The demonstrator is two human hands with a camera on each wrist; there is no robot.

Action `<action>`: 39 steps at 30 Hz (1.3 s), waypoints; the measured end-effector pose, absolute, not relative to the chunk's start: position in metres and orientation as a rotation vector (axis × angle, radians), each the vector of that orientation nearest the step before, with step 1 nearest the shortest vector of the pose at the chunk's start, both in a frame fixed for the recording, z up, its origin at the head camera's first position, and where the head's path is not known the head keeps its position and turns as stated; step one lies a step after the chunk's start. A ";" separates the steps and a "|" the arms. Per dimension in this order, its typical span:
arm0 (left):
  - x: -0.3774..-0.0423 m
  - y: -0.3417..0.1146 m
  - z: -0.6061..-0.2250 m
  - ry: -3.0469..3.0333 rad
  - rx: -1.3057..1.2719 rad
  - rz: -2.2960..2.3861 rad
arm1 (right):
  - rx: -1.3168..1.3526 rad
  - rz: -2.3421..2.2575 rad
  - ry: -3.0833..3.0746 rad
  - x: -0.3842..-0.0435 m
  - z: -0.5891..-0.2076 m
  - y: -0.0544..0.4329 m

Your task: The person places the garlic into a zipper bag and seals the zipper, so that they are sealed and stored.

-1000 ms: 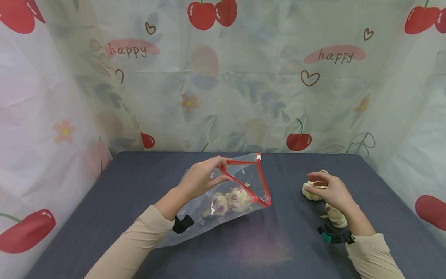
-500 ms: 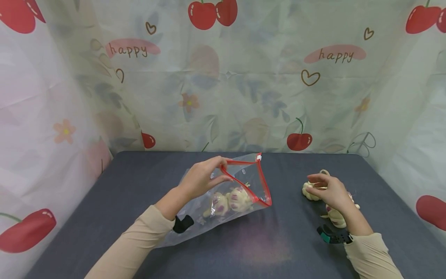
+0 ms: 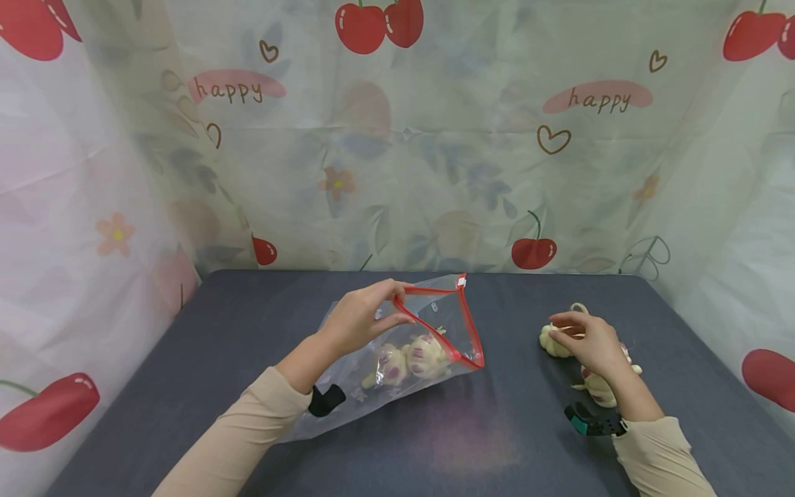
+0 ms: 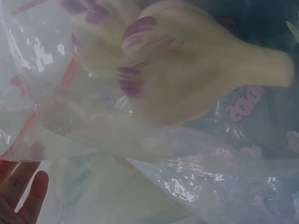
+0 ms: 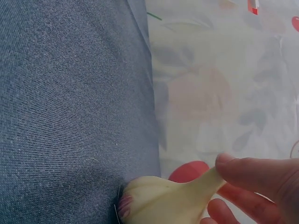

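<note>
My left hand (image 3: 360, 317) pinches the red-edged rim of a clear zip bag (image 3: 366, 407), whose mouth gapes toward the right. Inside the bag lie two garlic bulbs (image 3: 426, 355), cream with purple streaks; one bulb (image 4: 177, 65) fills much of the left wrist view behind the plastic. At the right, my right hand (image 3: 593, 342) has thumb and fingers about the stem of another garlic bulb (image 3: 555, 342). In the right wrist view the thumb presses that stem, and the bulb (image 5: 154, 198) sits low against the dark cloth.
More garlic (image 3: 599, 388) lies under my right wrist, partly hidden by it. A looped stem (image 3: 579, 307) shows behind the right hand. The dark tabletop (image 3: 497, 428) ends at a patterned curtain (image 3: 404, 172) at the back and sides.
My right thumb and fingers have drawn slightly closer together at the garlic stem. The left hand and the bag have stayed practically still.
</note>
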State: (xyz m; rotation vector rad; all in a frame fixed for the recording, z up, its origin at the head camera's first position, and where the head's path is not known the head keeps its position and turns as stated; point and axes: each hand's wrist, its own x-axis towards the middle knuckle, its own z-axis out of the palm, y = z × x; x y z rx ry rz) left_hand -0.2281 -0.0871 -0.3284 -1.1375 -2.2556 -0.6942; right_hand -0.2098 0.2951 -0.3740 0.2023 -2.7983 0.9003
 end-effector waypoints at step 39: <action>-0.228 -0.086 -0.328 -2.260 -1.138 -0.701 | 0.204 1.015 -2.455 -0.204 -0.348 0.274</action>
